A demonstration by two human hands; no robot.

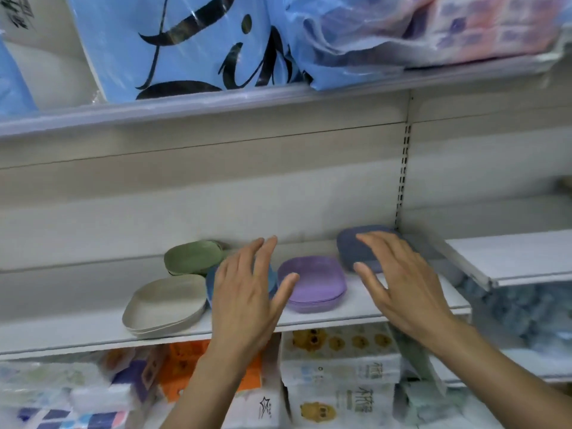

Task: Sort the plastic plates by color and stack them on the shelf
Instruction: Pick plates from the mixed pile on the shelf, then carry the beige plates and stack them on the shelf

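Plain, unpatterned colour on each stack:
- sage-green rounded plastic plates [192,258]
- cream rounded-square plastic plates [164,305]
- mid-blue plastic plate [212,281], partly hidden
- pale lilac rounded-square plastic plates [312,284]
- dark slate-blue plastic plates [356,246]

White all over the metal shelf [356,308].

Above:
- light blue plastic bag [185,48] marked with black brush lettering
- pink-and-purple patterned wrapped packs [479,26]

Below:
- bright orange packet [182,363]
- white paper packs [337,345] printed with yellow cartoon figures
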